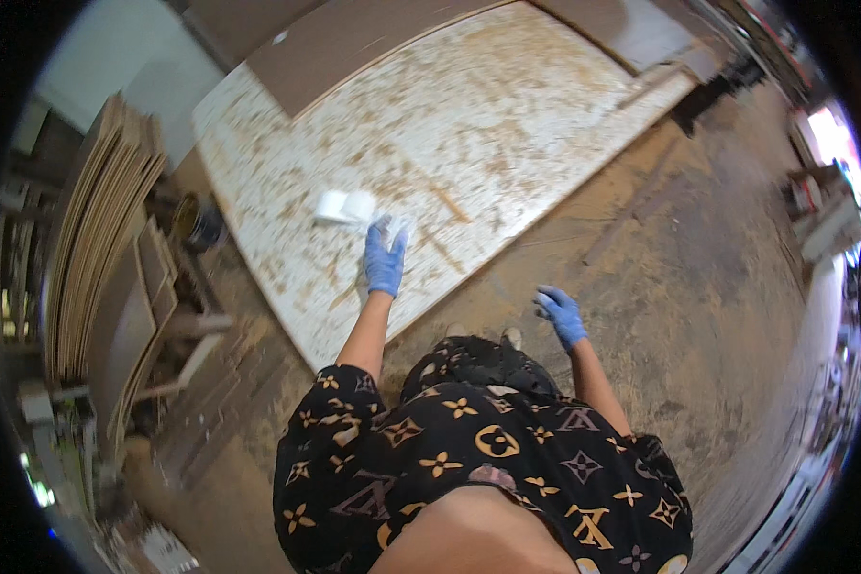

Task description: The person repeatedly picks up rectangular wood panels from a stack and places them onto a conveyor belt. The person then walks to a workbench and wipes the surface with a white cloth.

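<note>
My left hand [385, 258], in a blue glove, reaches out over a large white board [297, 191] streaked with brown marks. Its fingers are apart. Just beyond the fingertips lies a small white object with two rounded parts [344, 207], perhaps a roll; blur hides its exact kind. Whether the fingertips touch it I cannot tell. My right hand [561, 317], also gloved in blue, hangs over the floor off the board's near edge. Nothing shows in it, and its fingers are loosely bent and apart.
Brown sheets [354, 48] lie across the board's far side. At the left, a stack of thin brown panels [105, 220] leans upright near a dark bucket [199, 222]. Brown dust covers the floor [660, 277]. A thin strip [622, 225] lies right of the board.
</note>
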The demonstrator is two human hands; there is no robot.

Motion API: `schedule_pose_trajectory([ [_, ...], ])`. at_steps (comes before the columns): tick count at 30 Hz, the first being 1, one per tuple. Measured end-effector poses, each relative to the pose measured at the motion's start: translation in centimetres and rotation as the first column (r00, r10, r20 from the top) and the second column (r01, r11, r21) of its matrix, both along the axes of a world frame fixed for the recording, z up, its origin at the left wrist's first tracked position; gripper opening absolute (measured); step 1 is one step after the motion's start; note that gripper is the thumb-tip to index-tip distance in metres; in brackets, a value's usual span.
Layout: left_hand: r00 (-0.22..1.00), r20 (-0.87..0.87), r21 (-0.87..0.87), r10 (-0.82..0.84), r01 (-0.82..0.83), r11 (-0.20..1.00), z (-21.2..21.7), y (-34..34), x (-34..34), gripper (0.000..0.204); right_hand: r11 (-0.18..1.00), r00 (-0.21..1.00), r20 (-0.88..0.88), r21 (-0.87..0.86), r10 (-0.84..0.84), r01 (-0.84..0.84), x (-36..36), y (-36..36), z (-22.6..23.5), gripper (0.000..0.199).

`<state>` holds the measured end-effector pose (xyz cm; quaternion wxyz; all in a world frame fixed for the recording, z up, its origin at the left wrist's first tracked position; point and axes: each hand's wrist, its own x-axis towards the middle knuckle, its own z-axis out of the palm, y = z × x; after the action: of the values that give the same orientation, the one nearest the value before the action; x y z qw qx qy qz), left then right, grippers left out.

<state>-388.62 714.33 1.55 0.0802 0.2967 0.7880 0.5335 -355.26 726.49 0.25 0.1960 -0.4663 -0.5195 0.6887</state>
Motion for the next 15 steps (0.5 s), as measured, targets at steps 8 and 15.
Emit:
schedule_pose_trajectory([
  [8,0.848,-0.530,-0.541,0.007,-0.345,0.767,3.3,-5.6,-10.2,0.066,0.960,0.964,0.265,-0.272,0.005,0.070,3.9,-1.6,-2.6,0.030],
  [15,0.863,-0.481,-0.695,-0.156,-0.267,0.668,-2.4,-1.1,-16.9,0.027,0.998,0.988,0.155,-0.070,0.006,0.005,3.7,-0.6,-1.8,0.029],
])
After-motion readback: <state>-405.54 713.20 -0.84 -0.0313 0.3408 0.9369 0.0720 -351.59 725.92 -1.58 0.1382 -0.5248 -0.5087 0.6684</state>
